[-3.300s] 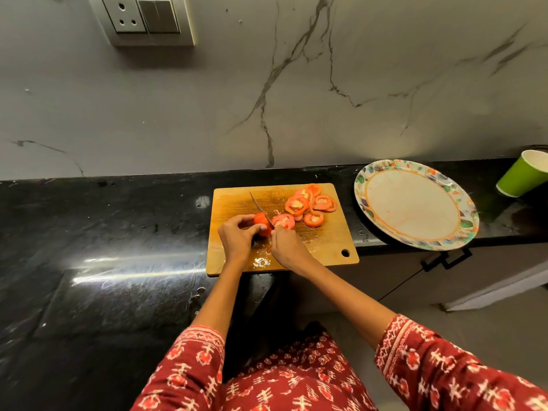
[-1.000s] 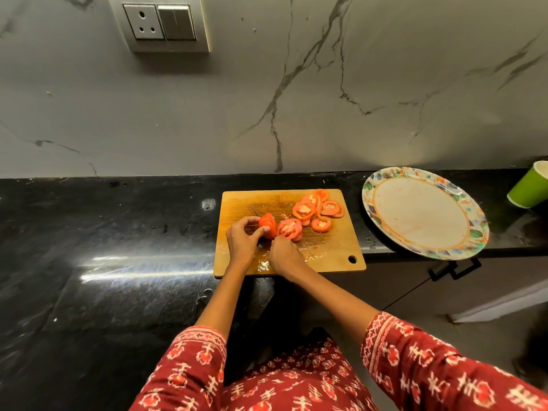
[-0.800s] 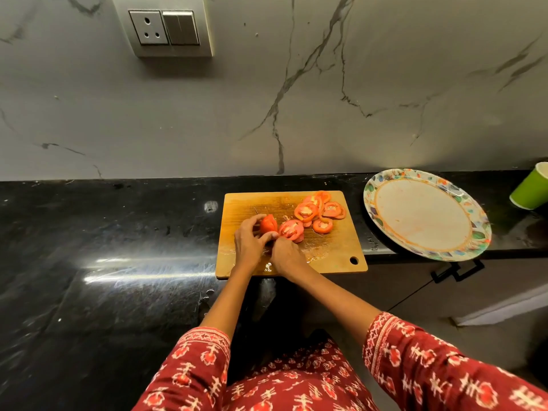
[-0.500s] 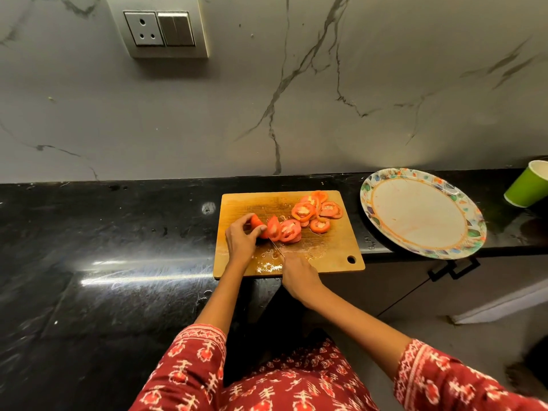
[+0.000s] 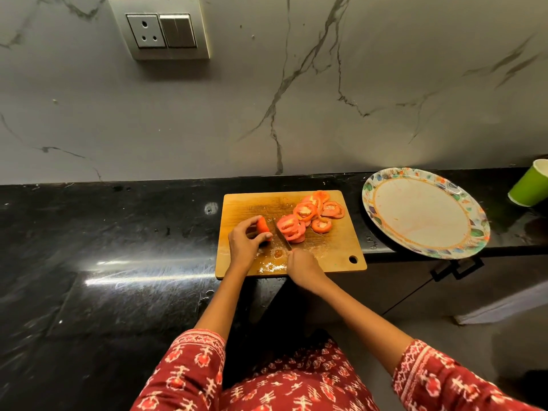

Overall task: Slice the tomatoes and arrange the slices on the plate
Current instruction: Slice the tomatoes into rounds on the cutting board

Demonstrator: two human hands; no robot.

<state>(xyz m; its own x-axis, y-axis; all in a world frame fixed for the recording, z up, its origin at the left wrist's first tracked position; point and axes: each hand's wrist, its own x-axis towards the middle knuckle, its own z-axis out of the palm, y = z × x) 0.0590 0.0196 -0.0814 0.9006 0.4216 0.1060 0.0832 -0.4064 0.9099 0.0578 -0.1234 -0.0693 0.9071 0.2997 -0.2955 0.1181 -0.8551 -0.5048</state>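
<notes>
On the wooden cutting board (image 5: 332,256) my left hand (image 5: 244,246) pinches a small red tomato end piece (image 5: 262,227). My right hand (image 5: 304,266) grips a knife (image 5: 283,240) whose blade points away from me and lies between that piece and a fresh slice (image 5: 290,228). Several more tomato slices (image 5: 317,210) lie heaped at the board's far right. The patterned plate (image 5: 382,185) to the right holds no slices.
A green paper cup (image 5: 529,188) stands at the far right edge of the black counter (image 5: 103,232). The plate overhangs the counter's front edge above a cabinet handle (image 5: 456,269). A marble wall with a socket panel (image 5: 166,31) rises behind.
The knife has cut another slice off, and the slice now lies with the others. My right hand has drawn back toward me, and my left hand holds a smaller end piece further left.
</notes>
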